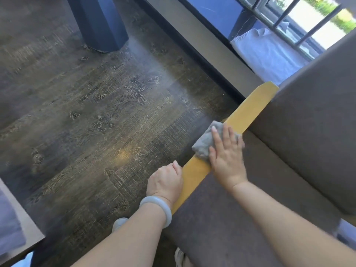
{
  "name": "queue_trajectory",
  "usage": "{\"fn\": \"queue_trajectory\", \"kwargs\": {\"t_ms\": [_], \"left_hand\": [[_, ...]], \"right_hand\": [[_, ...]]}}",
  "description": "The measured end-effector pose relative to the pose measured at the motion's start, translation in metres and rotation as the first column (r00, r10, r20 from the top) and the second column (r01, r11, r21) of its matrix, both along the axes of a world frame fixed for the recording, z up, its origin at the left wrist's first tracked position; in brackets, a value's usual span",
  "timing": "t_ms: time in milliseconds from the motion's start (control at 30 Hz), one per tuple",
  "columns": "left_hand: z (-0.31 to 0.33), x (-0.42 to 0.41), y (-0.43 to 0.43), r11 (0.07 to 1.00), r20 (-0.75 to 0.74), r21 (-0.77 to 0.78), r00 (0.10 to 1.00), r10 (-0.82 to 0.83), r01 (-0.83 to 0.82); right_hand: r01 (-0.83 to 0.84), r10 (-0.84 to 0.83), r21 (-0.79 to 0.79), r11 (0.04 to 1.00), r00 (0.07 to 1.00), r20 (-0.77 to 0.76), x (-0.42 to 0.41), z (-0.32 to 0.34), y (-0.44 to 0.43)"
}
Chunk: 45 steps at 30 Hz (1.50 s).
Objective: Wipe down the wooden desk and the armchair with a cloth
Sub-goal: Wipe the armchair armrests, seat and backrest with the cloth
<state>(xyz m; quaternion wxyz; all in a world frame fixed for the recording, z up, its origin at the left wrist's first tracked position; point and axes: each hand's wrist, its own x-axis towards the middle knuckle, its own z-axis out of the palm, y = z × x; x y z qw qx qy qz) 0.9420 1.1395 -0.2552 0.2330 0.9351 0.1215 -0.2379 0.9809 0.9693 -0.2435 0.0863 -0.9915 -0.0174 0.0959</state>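
Observation:
A grey cloth [205, 142] lies bunched on the yellow wooden armrest [248, 108] of the armchair. My right hand [226, 157] presses flat on the cloth with straight, spread fingers. My left hand [165, 182], with a pale bangle on its wrist, grips the outer edge of the armrest nearer to me, fingers curled round it. The armchair's brown seat cushion [231, 214] and back cushion [317, 135] fill the right side.
Dark wood-grain floor [96, 112] spreads to the left. A dark blue furniture leg [100, 22] stands at the top. A table corner [23, 232] shows at the bottom left. A white cushion [265, 53] lies by the window. My shoes [119, 224] are below.

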Motion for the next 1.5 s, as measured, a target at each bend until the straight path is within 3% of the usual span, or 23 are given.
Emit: {"fn": "queue_trajectory", "kwargs": {"t_ms": [100, 200, 300, 400, 567, 667, 733, 800, 867, 967, 1033, 1100, 1267, 1500], "left_hand": [[0.001, -0.01, 0.007, 1.0, 0.033, 0.007, 0.999, -0.027, 0.027], [0.002, -0.033, 0.024, 0.999, 0.036, 0.047, 0.999, -0.002, 0.0], [0.007, -0.051, 0.036, 0.998, 0.009, 0.032, 0.998, 0.059, -0.059], [0.007, -0.047, 0.036, 0.993, -0.025, -0.018, 0.993, 0.116, -0.116], [0.007, -0.041, 0.04, 0.977, -0.118, -0.133, 0.981, 0.152, -0.167], [0.011, -0.039, 0.047, 0.911, -0.113, -0.325, 0.967, 0.228, -0.253], [0.018, -0.038, 0.05, 0.9, 0.036, -0.322, 0.947, 0.32, -0.292], [0.031, -0.034, 0.043, 0.954, 0.268, -0.205, 0.924, 0.271, -0.221], [0.042, -0.022, 0.019, 0.992, 0.397, -0.103, 0.911, 0.109, -0.074], [0.042, -0.005, -0.036, 0.991, 0.26, 0.066, 0.957, -0.132, 0.118], [0.031, -0.002, -0.059, 0.953, 0.113, 0.176, 0.957, -0.267, 0.245], [0.018, -0.005, -0.059, 0.904, 0.066, 0.275, 0.932, -0.357, 0.327], [0.013, -0.036, -0.024, 0.85, 0.198, 0.408, 0.877, -0.438, 0.333], [0.02, -0.089, 0.02, 0.856, 0.166, 0.412, 0.897, -0.409, 0.314]], "right_hand": [[0.185, -0.188, -0.084, 0.979, 0.982, -0.025, 0.065, 0.005, -0.038], [0.164, -0.162, -0.108, 0.981, 0.986, 0.026, 0.097, 0.008, -0.045], [0.046, -0.047, 0.014, 0.999, 0.996, 0.079, 0.073, 0.003, -0.026], [0.121, -0.136, 0.128, 0.984, 0.983, 0.12, 0.013, -0.005, 0.02], [0.127, -0.132, 0.302, 0.945, 0.991, -0.004, -0.092, 0.01, 0.119], [0.185, -0.139, 0.534, 0.825, 0.982, -0.126, -0.085, 0.034, 0.115], [0.245, -0.235, 0.611, 0.753, 0.967, -0.098, -0.052, 0.047, 0.081], [0.242, -0.294, 0.476, 0.845, 0.955, 0.037, -0.007, 0.048, 0.04], [0.174, -0.195, 0.277, 0.945, 0.979, 0.051, 0.036, 0.038, 0.014], [0.087, -0.082, 0.078, 0.993, 0.995, -0.062, 0.064, 0.008, 0.01], [0.086, -0.086, 0.002, 0.996, 0.996, -0.019, 0.062, -0.005, 0.014], [0.084, -0.084, 0.002, 0.996, 0.995, 0.048, 0.059, -0.01, 0.014], [0.061, -0.06, -0.012, 0.998, 0.994, 0.094, 0.059, -0.01, 0.012], [0.051, -0.051, -0.003, 0.999, 0.991, 0.125, 0.057, -0.009, 0.011]]}}
